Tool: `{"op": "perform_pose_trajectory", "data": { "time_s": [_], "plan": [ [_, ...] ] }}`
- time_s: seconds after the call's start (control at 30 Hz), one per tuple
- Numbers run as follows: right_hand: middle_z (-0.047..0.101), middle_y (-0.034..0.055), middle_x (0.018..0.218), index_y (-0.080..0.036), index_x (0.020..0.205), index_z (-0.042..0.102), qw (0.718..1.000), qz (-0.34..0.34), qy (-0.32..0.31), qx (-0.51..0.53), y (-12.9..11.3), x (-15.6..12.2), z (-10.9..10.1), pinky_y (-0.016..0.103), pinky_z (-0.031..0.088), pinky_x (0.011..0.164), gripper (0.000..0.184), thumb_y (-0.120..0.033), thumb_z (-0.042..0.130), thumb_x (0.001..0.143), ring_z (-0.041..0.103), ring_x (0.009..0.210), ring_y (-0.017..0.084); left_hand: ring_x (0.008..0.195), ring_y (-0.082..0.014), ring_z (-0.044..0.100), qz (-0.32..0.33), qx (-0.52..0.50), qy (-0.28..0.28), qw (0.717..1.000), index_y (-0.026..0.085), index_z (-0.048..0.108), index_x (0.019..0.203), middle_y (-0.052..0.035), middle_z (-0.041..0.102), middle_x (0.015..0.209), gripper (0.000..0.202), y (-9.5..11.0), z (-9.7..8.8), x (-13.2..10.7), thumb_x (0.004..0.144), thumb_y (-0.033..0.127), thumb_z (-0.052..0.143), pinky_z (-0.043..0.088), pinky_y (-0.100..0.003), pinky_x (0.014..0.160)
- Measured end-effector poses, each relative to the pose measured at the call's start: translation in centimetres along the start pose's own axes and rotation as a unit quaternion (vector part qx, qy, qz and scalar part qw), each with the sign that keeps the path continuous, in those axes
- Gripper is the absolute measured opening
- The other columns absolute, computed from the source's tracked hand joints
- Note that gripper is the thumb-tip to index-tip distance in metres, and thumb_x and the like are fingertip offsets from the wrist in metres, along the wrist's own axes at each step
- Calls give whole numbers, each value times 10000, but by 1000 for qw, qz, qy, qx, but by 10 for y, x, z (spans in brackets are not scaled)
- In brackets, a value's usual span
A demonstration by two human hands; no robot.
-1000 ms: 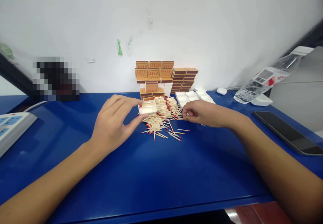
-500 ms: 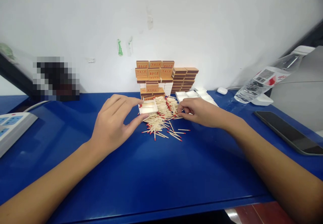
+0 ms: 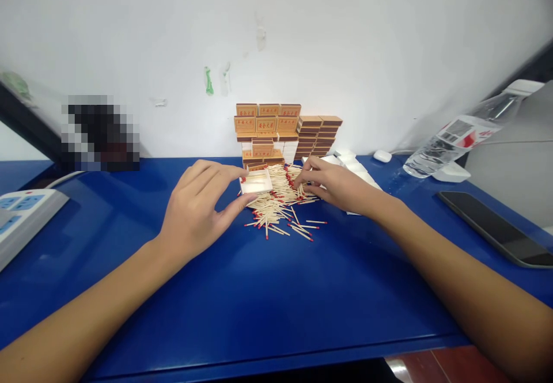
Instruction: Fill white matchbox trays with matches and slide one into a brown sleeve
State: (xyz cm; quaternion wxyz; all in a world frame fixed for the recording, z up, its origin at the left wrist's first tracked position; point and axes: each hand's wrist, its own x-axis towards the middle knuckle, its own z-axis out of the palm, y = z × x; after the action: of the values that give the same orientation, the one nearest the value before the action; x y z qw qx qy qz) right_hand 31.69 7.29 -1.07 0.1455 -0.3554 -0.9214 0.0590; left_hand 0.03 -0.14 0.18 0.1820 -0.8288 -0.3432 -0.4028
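Observation:
Between the thumb and fingers of my left hand (image 3: 203, 204) is a white matchbox tray (image 3: 257, 183), tilted slightly, with a few red-tipped matches lying along its far side. Just right of the tray, my right hand (image 3: 330, 182) has its fingers curled and its fingertips down on matches in the loose pile (image 3: 283, 190); how many lie between them is hidden. The heap spreads under and around the tray, and several stray matches (image 3: 302, 230) lie at its near edge.
Stacked matchboxes (image 3: 265, 124) stand against the wall, with more boxes (image 3: 319, 135) beside them. White trays (image 3: 356, 167) sit behind my right hand. A tilted water bottle (image 3: 458, 135), a phone (image 3: 492, 224) and an earbud case (image 3: 382, 156) are at right; a power strip (image 3: 32, 216) is at left.
My right hand has shifted slightly left and its fingers now reach into the matches. My left hand keeps the tray in place. The whole view has moved a little.

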Motion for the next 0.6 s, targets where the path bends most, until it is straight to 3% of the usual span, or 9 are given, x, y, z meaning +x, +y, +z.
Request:
{"op": "perform_pose_trajectory", "data": {
  "time_s": [0.17, 0.6],
  "plan": [
    [565, 82, 1064, -229, 1060, 696, 1000, 13, -2, 18, 5, 0, 1, 351, 438, 782, 163, -288, 551, 1018, 563, 870, 212, 975, -227, 712, -1, -7, -1, 1000, 250, 653, 1204, -43, 785, 1093, 279, 0, 0, 0, 956, 329, 754, 556, -407, 915],
    [554, 79, 1018, -205, 969, 590, 999, 45, 6, -18, -4, 0, -1, 336, 419, 755, 207, -364, 481, 1044, 543, 817, 198, 979, -230, 709, -3, -1, -3, 1000, 235, 668, 1193, -52, 787, 1091, 262, 0, 0, 0, 966, 345, 737, 551, -404, 918]
  ]
}}
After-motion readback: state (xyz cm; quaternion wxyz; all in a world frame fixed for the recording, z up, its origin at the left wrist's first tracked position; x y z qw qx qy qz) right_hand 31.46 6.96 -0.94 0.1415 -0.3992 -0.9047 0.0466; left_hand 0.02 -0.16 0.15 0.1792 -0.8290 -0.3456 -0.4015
